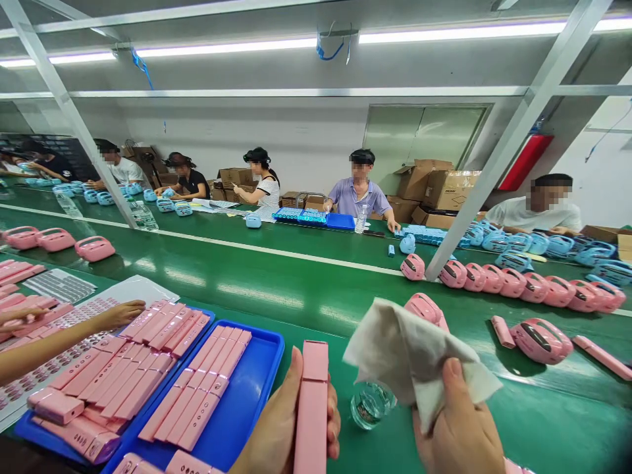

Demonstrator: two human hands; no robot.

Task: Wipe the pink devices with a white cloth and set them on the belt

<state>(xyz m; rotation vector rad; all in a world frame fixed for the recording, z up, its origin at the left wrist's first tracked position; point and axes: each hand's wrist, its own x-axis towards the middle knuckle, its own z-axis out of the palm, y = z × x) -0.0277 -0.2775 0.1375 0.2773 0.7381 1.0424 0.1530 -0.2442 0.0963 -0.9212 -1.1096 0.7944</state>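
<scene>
My left hand (276, 428) is wrapped round a long pink plastic bar (312, 415), held upright with a seam near its top. Between the thumb and fingers of my right hand (459, 424) a white cloth (409, 349) is pinched, hanging in loose folds to the right of the bar and apart from it. Below the cloth's left part stands a small clear cup (370, 405) with liquid in it. Left of my hands, similar pink bars (212, 375), some showing round buttons, lie in rows in a blue tray (264, 368).
A second blue tray (210, 322) is heaped with pink bars. At the left, a co-worker's hand (121, 315) reaches over a sticker sheet (148, 289). Pink handled devices (542, 340) line the green table (276, 270) at right. Several people sit across it among blue devices.
</scene>
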